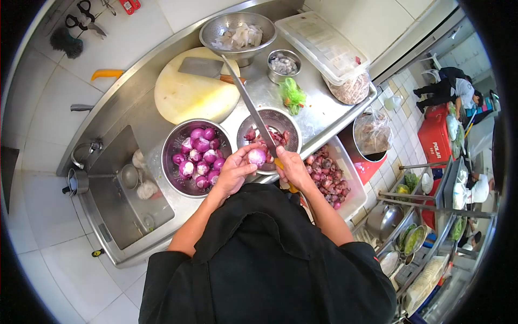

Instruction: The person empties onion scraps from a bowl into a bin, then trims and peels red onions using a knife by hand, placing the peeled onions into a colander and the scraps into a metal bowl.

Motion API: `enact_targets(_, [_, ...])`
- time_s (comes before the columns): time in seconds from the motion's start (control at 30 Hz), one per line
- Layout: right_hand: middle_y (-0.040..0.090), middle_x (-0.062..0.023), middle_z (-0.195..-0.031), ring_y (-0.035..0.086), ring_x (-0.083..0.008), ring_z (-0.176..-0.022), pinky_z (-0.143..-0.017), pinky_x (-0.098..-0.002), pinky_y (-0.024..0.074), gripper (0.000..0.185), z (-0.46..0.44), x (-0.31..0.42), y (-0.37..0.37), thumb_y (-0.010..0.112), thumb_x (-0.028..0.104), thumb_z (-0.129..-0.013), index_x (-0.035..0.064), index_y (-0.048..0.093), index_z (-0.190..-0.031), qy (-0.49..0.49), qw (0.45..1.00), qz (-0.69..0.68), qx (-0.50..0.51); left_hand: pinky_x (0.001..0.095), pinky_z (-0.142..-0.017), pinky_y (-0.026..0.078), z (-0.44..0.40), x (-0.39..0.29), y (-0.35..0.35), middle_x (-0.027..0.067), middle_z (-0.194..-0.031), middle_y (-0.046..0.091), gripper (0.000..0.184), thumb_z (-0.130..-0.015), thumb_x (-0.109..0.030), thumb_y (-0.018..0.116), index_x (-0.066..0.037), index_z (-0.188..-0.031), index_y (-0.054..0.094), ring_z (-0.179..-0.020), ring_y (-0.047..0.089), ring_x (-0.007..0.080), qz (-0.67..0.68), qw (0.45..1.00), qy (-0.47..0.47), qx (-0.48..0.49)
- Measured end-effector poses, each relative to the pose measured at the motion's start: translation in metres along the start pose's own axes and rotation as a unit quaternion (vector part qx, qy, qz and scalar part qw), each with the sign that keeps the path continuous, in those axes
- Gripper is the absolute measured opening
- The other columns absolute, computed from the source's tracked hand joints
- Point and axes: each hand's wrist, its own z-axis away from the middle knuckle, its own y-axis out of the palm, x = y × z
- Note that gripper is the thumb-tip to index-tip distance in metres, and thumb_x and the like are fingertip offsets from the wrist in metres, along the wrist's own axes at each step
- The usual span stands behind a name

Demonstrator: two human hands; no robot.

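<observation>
My left hand [236, 170] holds a peeled red onion [257, 157], purple with a pale patch. In my right hand [292, 168] is a long knife [249, 102] with a yellow handle, its blade slanting up and away to the left. Both hands are close together over the near edge of a steel colander [294, 132] with dark red onion skins inside. To the left stands a perforated bowl [168, 162] full of peeled red onions. Unpeeled onions [327, 178] fill a white tub on the right, beside my right forearm.
A round cutting board [172, 102] carries a cleaver [199, 66]. Behind are a colander [208, 39] of pale pieces, a small steel bowl [274, 77], a green plastic bag [292, 94] and a lidded plastic box [302, 27]. The sink [116, 162] is left. Another person [458, 89] bends far right.
</observation>
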Motion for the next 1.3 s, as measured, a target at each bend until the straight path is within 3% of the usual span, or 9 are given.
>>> enact_targets(0.2, [0.046,-0.0009,-0.054,0.044,-0.0092,-0.044,-0.043,-0.0257,0.0369,0.055,0.0,0.002,0.001,0.044,0.053,-0.102,0.0012,0.064,-0.097,0.022,1.0,0.017,0.011,0.0288,-0.083,0.05,-0.009,0.01,-0.019,0.0096,-0.13,0.058,0.057,-0.088,-0.011,0.069,-0.003,-0.14,0.045,-0.103,0.059,0.0164,0.152,0.986,-0.045,0.046])
enact_targets(0.37, [0.068,-0.015,-0.08,0.067,-0.0252,-0.076,-0.073,-0.0358,0.0515,0.062,-0.005,-0.016,0.015,0.048,0.049,-0.1,0.0001,0.048,-0.139,-0.188,0.974,0.122,-0.044,0.0341,-0.092,0.051,-0.011,0.009,-0.012,0.0102,-0.127,0.059,0.054,-0.091,-0.013,0.067,-0.003,-0.139,0.045,-0.109,0.06,0.0205,0.2,0.977,-0.046,-0.063])
enact_targets(0.5, [0.068,-0.0249,-0.111,0.065,-0.0401,-0.108,-0.092,-0.0424,0.0488,0.061,0.002,-0.019,0.023,0.051,0.047,-0.098,0.009,0.044,-0.146,-0.209,0.953,0.217,-0.02,0.0367,-0.093,0.053,-0.01,0.011,-0.01,0.0106,-0.123,0.06,0.047,-0.093,-0.009,0.062,-0.003,-0.137,0.046,-0.111,0.06,0.0226,0.161,0.983,-0.038,-0.074])
enact_targets(0.63, [0.069,-0.0226,-0.11,0.066,-0.0376,-0.106,-0.09,-0.0416,0.0495,0.056,0.018,0.008,0.029,0.052,0.046,-0.098,0.0135,0.048,-0.143,-0.126,0.948,0.291,-0.024,0.0374,-0.088,0.056,-0.007,0.014,-0.01,0.0118,-0.121,0.06,0.046,-0.094,-0.005,0.06,-0.003,-0.137,0.045,-0.109,0.062,0.0244,0.129,0.988,-0.034,-0.078])
enact_targets(0.73, [0.072,-0.0174,-0.085,0.071,-0.0292,-0.08,-0.071,-0.0388,0.0517,0.05,0.001,-0.02,0.028,0.051,0.046,-0.099,0.0048,0.065,-0.124,-0.222,0.959,0.158,-0.072,0.032,-0.076,0.057,-0.006,0.013,-0.014,0.0088,-0.118,0.062,0.046,-0.093,-0.004,0.061,-0.005,-0.136,0.047,-0.102,0.065,0.0219,0.111,0.99,-0.061,-0.054])
enact_targets(0.87, [0.048,-0.0002,-0.056,0.048,-0.0097,-0.05,-0.048,-0.0258,0.0382,0.055,-0.001,-0.007,0.003,0.047,0.052,-0.101,0.0045,0.057,-0.076,-0.022,0.999,0.038,-0.031,0.0265,-0.063,0.055,-0.001,0.006,-0.012,0.0083,-0.119,0.062,0.048,-0.09,-0.003,0.063,-0.007,-0.136,0.049,-0.096,0.066,0.0203,0.085,0.995,-0.055,0.022])
enact_targets(0.97, [0.05,-0.002,-0.055,0.047,-0.0108,-0.046,-0.045,-0.0267,0.0383,0.057,0.004,0.008,-0.009,0.044,0.056,-0.101,0.0058,0.055,-0.075,0.028,0.999,0.044,-0.007,0.0263,-0.065,0.053,-0.001,0.005,-0.006,0.0088,-0.122,0.06,0.051,-0.09,-0.003,0.064,-0.008,-0.139,0.048,-0.099,0.065,0.0201,0.078,0.993,-0.075,0.037])
enact_targets(1.1, [0.046,-0.0012,-0.055,0.042,-0.0099,-0.044,-0.042,-0.0258,0.036,0.058,0.005,0.001,-0.005,0.04,0.056,-0.101,0.0037,0.064,-0.101,0.015,0.999,0.047,-0.011,0.0246,-0.075,0.053,-0.01,0.014,-0.016,0.0065,-0.12,0.06,0.057,-0.091,-0.003,0.064,-0.009,-0.143,0.044,-0.1,0.063,0.0167,0.111,0.992,-0.059,0.013])
enact_targets(1.3, [0.049,0.0007,-0.062,0.044,-0.007,-0.049,-0.046,-0.0241,0.0371,0.064,0.009,-0.01,0.005,0.046,0.043,-0.103,0.007,0.03,-0.153,-0.07,0.996,0.008,0.052,0.0301,-0.087,0.052,-0.015,0.014,-0.008,0.0074,-0.121,0.06,0.052,-0.083,0.006,0.069,-0.003,-0.131,0.052,-0.104,0.062,0.0168,-0.08,0.99,0.021,-0.112])
